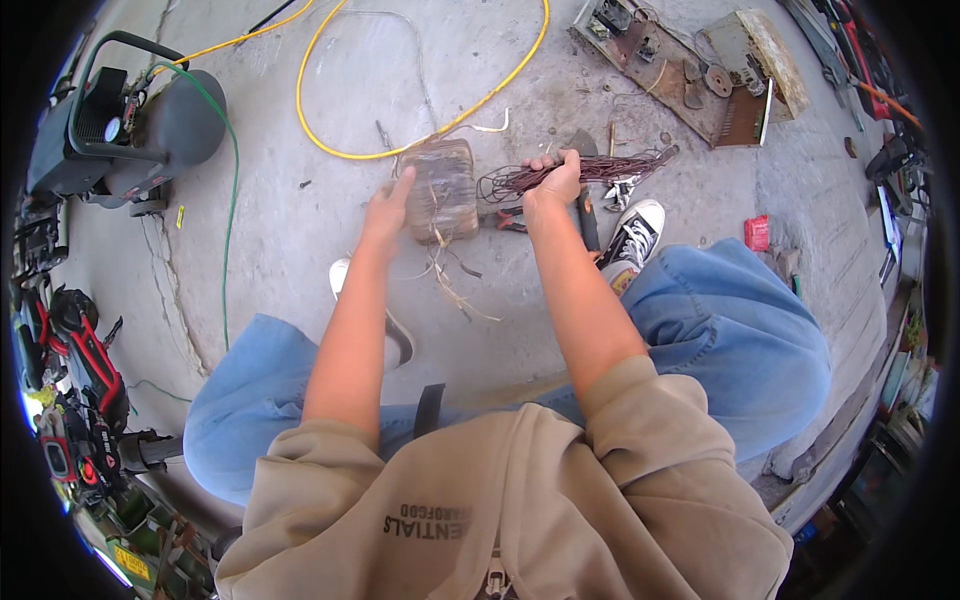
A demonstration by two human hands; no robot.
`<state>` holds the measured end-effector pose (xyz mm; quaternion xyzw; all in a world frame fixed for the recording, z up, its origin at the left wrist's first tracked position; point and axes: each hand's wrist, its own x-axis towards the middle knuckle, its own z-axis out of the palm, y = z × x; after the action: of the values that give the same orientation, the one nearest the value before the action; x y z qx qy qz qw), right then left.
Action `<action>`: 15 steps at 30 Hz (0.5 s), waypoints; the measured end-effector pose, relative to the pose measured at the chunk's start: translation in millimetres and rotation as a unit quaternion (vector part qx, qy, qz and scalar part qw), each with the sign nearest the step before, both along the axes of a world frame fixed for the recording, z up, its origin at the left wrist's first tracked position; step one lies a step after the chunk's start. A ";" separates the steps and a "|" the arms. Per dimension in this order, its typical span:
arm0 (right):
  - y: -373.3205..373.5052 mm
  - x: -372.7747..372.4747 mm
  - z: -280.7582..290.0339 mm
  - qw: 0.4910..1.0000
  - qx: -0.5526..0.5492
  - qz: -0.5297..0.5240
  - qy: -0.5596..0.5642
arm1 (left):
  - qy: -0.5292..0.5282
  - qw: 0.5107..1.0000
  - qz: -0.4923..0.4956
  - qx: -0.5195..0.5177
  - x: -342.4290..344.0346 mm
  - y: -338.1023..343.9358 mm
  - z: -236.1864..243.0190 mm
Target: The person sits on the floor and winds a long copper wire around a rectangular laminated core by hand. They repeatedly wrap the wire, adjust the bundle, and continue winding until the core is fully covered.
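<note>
My left hand (pixel 385 213) grips the left side of a brown-grey, layered metal block (pixel 440 185), its thumb along the upper edge. The block looks like a transformer core. Frayed pale strands and loose wire ends (pixel 447 285) trail from it toward me. My right hand (pixel 553 182) is closed around a long bundle of dark reddish-brown wire (pixel 625 168), whose looped end reaches close to the block. Below that bundle lie pliers with red handles (pixel 511 218). A tool with a black-and-orange handle (pixel 588 218) lies by my right shoe, its far end partly hidden.
A yellow hose (pixel 300 95) loops beyond the block. An air compressor (pixel 150 125) with a green hose (pixel 235 180) stands at far left. A rusty opened metal chassis (pixel 690 75) lies at far right. A red packet (pixel 757 233) sits near my right knee. Tools line both sides.
</note>
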<state>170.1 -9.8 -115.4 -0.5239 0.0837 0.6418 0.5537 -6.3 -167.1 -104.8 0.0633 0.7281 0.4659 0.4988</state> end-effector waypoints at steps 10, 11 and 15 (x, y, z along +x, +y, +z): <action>-28.1 -31.7 -49.2 0.985 -0.056 0.099 0.132 | -0.324 0.921 0.113 0.183 -1.7 -66.8 -44.1; -31.5 -33.2 -49.4 0.978 -0.055 0.129 0.156 | -0.282 0.941 0.093 0.165 2.3 -66.4 -45.8; -44.4 -31.2 -58.9 0.954 -0.026 0.256 0.154 | -0.198 0.974 0.059 0.090 16.6 -54.5 -57.3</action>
<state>138.9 -54.1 -174.2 -0.4368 0.0477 0.8327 0.3369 10.3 -221.6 -162.2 -0.0288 0.5722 0.5614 0.5972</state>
